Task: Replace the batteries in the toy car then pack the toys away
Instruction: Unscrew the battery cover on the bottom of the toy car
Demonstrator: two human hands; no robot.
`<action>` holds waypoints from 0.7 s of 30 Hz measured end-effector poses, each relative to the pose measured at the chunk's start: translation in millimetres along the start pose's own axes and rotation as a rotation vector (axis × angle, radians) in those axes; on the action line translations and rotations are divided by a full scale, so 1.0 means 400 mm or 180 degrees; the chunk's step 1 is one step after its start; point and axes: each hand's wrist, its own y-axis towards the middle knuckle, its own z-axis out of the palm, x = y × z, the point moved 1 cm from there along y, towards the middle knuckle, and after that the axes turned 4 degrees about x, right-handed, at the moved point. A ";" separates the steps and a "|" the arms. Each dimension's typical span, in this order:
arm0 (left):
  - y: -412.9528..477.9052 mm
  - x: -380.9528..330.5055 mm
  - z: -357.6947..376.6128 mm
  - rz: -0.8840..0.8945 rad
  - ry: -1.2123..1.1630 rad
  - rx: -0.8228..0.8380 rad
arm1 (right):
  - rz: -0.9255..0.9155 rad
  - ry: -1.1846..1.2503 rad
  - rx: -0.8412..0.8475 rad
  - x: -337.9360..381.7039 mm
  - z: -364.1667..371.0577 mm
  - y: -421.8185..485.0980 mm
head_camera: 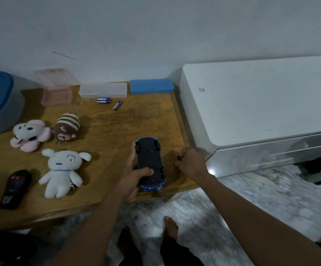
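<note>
At the wooden table's (136,120) near right corner the toy car (149,156) is belly-up, black underside and wheels over blue bodywork, long axis running from near edge toward the wall, gripped by the left hand (132,179), thumb across it, while the right hand (191,163) pinches a thin dark tool (178,158).

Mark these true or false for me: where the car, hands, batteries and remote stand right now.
1. The left hand holds the car underside up. True.
2. The right hand is empty. False: it pinches a thin tool.
3. Three batteries lie by the clear case. True.
4. The remote sits in the blue case. False: it lies on the table, at the left end.
</note>
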 end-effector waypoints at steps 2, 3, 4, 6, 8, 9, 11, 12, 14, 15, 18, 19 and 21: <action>-0.002 0.000 0.001 0.0012 0.0010 0.0021 | -0.0020 0.0048 -0.0018 -0.001 0.000 0.001; -0.003 -0.001 0.000 0.0010 0.0011 0.0033 | -0.0020 0.0050 -0.0016 -0.001 0.000 0.001; -0.003 -0.001 -0.001 0.0005 0.0012 0.0037 | -0.0013 0.0039 -0.0007 0.000 0.001 0.000; -0.005 -0.004 0.000 -0.0003 0.0023 0.0024 | -0.0004 0.0018 0.0010 0.001 0.000 -0.001; -0.005 -0.006 -0.001 -0.0002 0.0041 0.0020 | 0.0036 0.0023 0.0031 0.001 -0.002 -0.001; -0.006 -0.008 -0.001 0.0003 0.0043 0.0025 | 0.0055 0.0016 0.0048 0.001 -0.004 -0.001; -0.008 -0.015 -0.003 0.0018 0.0055 0.0046 | 0.0093 -0.0025 0.0090 0.001 -0.010 0.000; -0.009 -0.020 -0.003 0.0027 0.0068 0.0059 | 0.0107 -0.0039 0.0102 0.001 -0.013 0.000; -0.009 -0.030 -0.006 0.0046 0.0084 0.0056 | 0.0111 -0.0047 0.0072 0.003 -0.019 0.001; -0.009 -0.035 -0.007 0.0052 0.0085 0.0055 | 0.0114 -0.0051 0.0019 0.007 -0.024 0.001; -0.007 -0.050 -0.013 0.0062 0.0083 0.0078 | 0.0021 -0.0072 -0.0114 0.036 -0.045 -0.001; -0.006 -0.056 -0.015 0.0071 0.0107 0.0068 | -0.0038 -0.0071 -0.0115 0.052 -0.052 -0.001; -0.004 -0.069 -0.020 0.0104 0.0185 0.0042 | -0.0150 0.0012 -0.0073 0.089 -0.069 -0.001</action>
